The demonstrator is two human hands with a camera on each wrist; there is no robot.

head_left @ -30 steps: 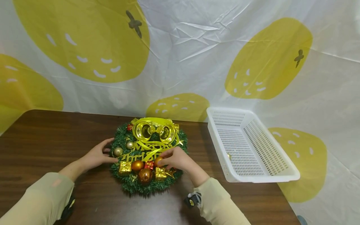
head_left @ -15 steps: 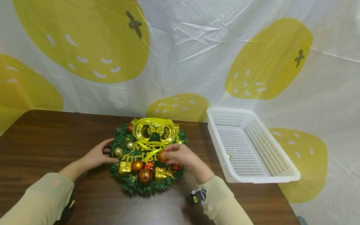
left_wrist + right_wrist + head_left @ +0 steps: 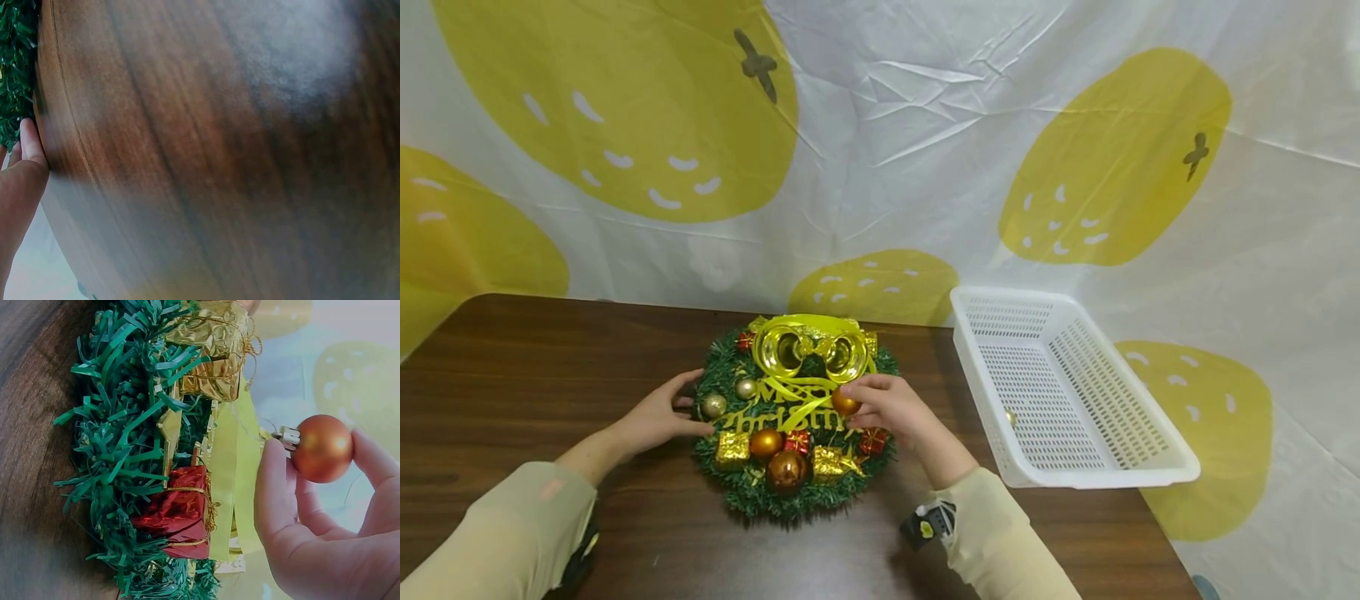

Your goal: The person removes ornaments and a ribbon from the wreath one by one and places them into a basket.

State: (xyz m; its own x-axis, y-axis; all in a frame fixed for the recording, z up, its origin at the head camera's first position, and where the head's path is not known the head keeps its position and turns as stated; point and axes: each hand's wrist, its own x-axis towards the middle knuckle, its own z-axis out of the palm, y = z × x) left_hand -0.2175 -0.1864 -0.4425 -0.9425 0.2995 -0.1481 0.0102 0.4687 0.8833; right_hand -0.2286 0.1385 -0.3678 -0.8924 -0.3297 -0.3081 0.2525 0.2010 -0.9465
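Note:
A green tinsel Christmas wreath (image 3: 790,508) lies on the table in the head view. My left hand (image 3: 655,417) holds its left edge; in the left wrist view the thumb (image 3: 31,140) meets the greenery. Over the wreath's right side, my right hand (image 3: 891,404) pinches an orange bauble (image 3: 846,402). The right wrist view shows this bauble (image 3: 325,449) between thumb and fingers, its silver cap beside a fingertip, raised off the tinsel. Another orange bauble (image 3: 766,442), a larger brown bauble (image 3: 787,472) and a red gift box (image 3: 872,441) sit along the wreath's front.
A white perforated basket (image 3: 977,392) stands to the right, with a small gold ball (image 3: 1011,418) inside. Gold bells (image 3: 782,354) and yellow ribbon (image 3: 797,388) top the wreath. Behind the brown table (image 3: 565,350) hangs a printed cloth (image 3: 880,167).
My right hand has lifted the orange bauble from the wreath's front right, moving it up and slightly right. The red gift box came into sight. My left hand has stayed in place.

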